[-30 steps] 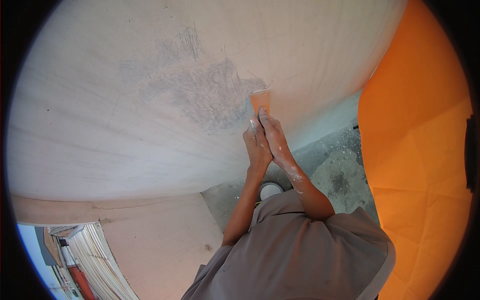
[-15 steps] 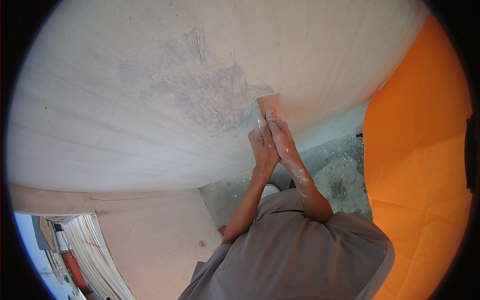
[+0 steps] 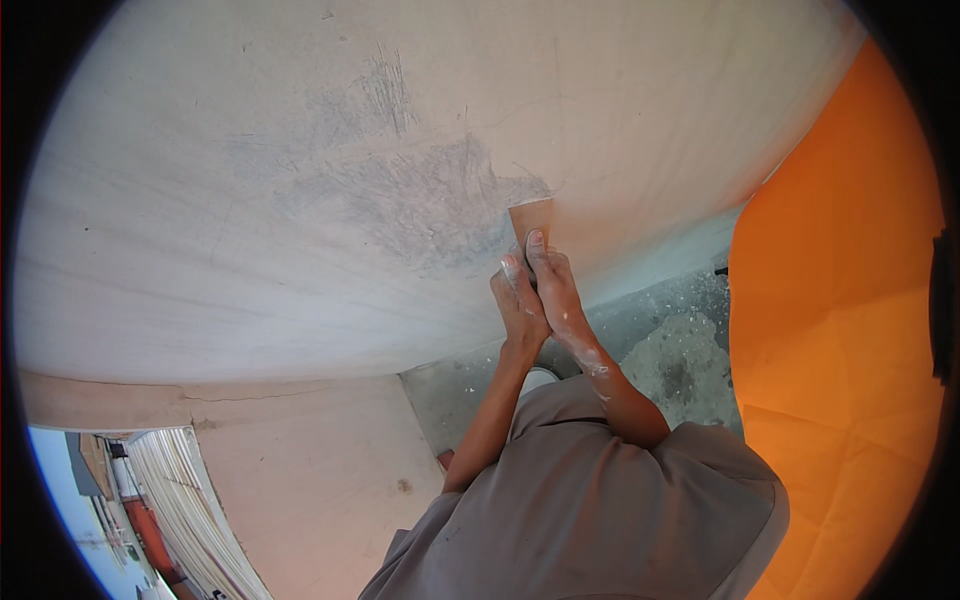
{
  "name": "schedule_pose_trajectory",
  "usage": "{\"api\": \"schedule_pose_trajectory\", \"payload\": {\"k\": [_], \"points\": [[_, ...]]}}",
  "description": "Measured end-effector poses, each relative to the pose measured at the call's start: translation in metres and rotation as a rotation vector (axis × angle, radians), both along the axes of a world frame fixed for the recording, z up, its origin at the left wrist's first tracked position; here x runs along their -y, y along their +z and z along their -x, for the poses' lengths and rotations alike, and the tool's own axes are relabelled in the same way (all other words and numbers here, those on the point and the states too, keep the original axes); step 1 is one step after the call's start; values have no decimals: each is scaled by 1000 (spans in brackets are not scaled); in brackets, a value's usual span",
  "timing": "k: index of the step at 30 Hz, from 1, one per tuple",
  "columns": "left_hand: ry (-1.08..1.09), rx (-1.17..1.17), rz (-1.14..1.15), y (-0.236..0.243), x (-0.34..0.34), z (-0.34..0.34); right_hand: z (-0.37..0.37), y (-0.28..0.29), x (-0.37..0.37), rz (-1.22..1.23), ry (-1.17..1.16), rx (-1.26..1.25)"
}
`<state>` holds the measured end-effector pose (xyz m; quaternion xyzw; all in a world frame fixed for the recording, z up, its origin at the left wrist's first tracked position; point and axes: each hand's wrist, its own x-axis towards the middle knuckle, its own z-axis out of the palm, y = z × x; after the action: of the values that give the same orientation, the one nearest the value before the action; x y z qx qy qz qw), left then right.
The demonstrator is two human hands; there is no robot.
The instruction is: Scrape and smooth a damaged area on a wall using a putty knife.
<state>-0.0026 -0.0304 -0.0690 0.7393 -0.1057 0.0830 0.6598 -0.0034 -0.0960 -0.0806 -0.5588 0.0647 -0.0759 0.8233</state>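
A putty knife (image 3: 531, 217) with a flat, flared blade points away from me, its wide edge at the lower right of a scraped, greyish patch (image 3: 425, 200) on the pale wall (image 3: 620, 120). My right hand (image 3: 557, 285) is closed round its handle, thumb laid along the base of the blade. Pressed against it on the left, my left hand (image 3: 519, 300) is closed on the handle too. White dust marks the fingers and my right forearm. Both hands hide most of the handle.
To the right hangs a large orange sheet (image 3: 830, 280). Below the wall lies a grey floor (image 3: 655, 320) with white spatter. A white, round-rimmed container (image 3: 538, 378) shows partly behind my left forearm. A side wall (image 3: 310, 470) and an opening with pale slats (image 3: 185, 480) are at lower left.
Both hands and the putty knife have moved slightly down toward me and a little left. The grip looks the same, and more of the scraped patch's lower right corner shows.
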Motion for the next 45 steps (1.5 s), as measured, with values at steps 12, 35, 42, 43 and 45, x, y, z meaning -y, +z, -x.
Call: {"api": "schedule_pose_trajectory", "payload": {"k": [12,35,42,43,45], "points": [[14,0,-54,24,11,-5,-1,41,15,-81,44,-84],[19,-64,55,32,3,6,3,34,6,56,69,-85],[49,-75,77,35,-4,4,4,39,-3,-13,78,-131],[59,-60,59,35,-4,3,3,39,-3,-12,82,-132],[69,-44,44,36,-4,0,0,37,-3,-23,38,-127]]}}
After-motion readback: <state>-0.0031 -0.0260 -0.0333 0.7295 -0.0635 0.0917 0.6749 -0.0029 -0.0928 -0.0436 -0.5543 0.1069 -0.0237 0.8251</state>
